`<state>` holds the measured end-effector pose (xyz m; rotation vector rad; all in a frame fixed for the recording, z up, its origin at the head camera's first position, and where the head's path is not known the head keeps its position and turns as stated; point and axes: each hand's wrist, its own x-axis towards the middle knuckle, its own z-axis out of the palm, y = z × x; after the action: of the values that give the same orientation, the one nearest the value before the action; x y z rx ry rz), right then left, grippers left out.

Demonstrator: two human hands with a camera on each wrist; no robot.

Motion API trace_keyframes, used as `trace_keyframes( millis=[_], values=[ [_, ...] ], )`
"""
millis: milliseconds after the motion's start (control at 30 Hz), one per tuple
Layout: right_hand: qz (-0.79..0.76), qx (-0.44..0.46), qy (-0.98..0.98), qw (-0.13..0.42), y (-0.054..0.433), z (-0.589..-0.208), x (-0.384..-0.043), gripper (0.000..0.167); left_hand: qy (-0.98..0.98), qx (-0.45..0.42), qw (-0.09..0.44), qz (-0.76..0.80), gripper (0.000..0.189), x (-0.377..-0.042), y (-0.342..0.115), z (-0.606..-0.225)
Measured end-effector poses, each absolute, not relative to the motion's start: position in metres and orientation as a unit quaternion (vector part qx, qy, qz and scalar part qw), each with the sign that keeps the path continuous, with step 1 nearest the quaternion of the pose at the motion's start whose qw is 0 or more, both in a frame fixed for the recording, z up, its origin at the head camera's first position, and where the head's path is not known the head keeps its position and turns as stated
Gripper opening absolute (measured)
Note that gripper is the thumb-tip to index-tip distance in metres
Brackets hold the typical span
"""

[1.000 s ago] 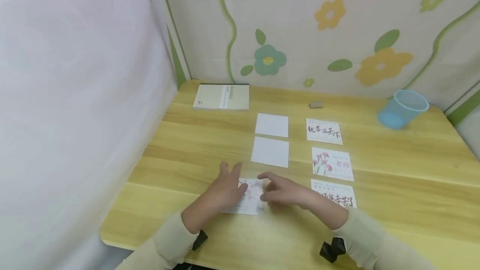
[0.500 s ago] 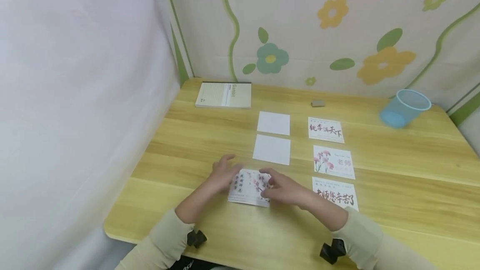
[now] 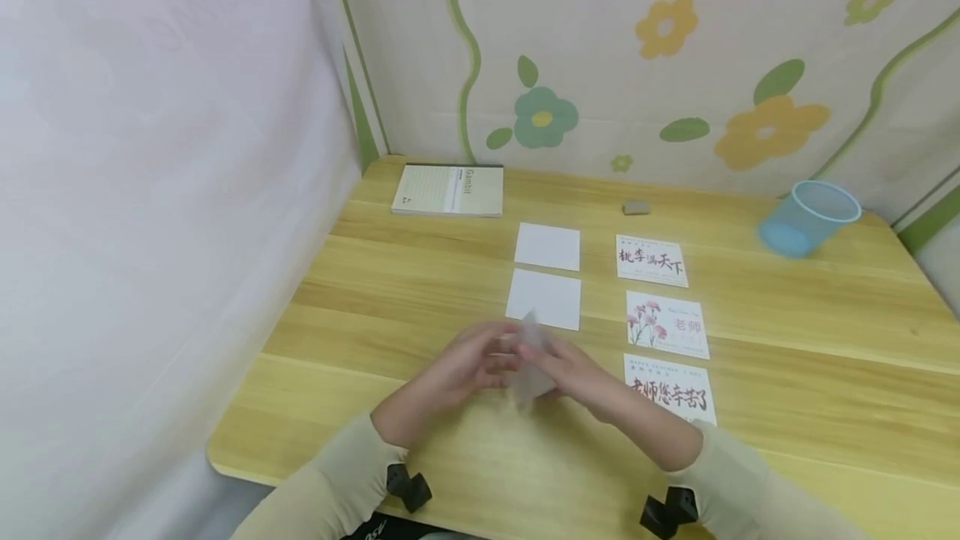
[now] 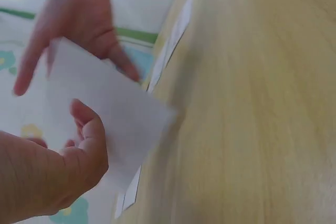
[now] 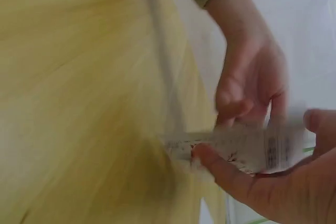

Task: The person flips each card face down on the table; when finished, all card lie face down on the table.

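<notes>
A greeting card (image 3: 531,377) stands on edge above the table, blurred by motion. My right hand (image 3: 573,373) grips it, with the thumb near one end of its printed side in the right wrist view. Its plain white back (image 4: 118,111) faces my left hand (image 3: 468,369). The left fingers are loosely bent right at that back and overlap it in the left wrist view. Ahead lie two blank white cards (image 3: 543,298), face plain, one behind the other. To the right is a column of three printed cards (image 3: 667,323) with writing and pink flowers.
A notepad (image 3: 448,190) lies at the back left of the wooden table (image 3: 360,298). A small grey-brown block (image 3: 635,207) sits near the back edge. At the back right a translucent blue cup (image 3: 806,219) leans. Fabric walls (image 3: 585,40) border the left and back.
The printed card has gone from lying flat to standing on edge, its printed side turned to the right. Both hands have closed in around it, the left moving right.
</notes>
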<state>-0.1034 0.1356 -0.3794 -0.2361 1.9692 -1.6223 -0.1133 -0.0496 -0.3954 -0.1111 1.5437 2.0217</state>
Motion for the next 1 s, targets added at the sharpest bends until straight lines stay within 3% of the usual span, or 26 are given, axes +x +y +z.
trace_keyframes(
  millis=[100,233,433,533,667,1000],
  values=[
    [-0.637,-0.061,0.73,0.24,0.14,-0.37,-0.105,0.051,0.654,-0.01,0.257,0.712,0.033,-0.113,-0.041,-0.396],
    [-0.67,-0.012,0.725,0.16,0.147,-0.364,-0.109,0.048,0.734,0.009,0.203,0.648,0.038,-0.116,-0.039,-0.394],
    [-0.666,-0.006,0.742,0.076,0.16,-0.374,-0.108,0.056,0.748,0.024,0.212,0.628,0.041,-0.126,-0.046,-0.396],
    [-0.6,-0.019,0.796,0.076,0.171,-0.384,-0.109,0.041,0.782,0.046,0.216,0.583,0.036,-0.131,-0.051,-0.397],
    [-0.484,-0.063,0.864,0.121,0.18,-0.401,-0.112,0.02,0.84,0.099,0.226,0.483,0.029,-0.136,-0.054,-0.4],
    [-0.38,-0.079,0.907,0.164,0.179,-0.427,-0.12,0.015,0.925,0.187,0.206,0.259,0.017,-0.147,-0.036,-0.419]
  ],
)
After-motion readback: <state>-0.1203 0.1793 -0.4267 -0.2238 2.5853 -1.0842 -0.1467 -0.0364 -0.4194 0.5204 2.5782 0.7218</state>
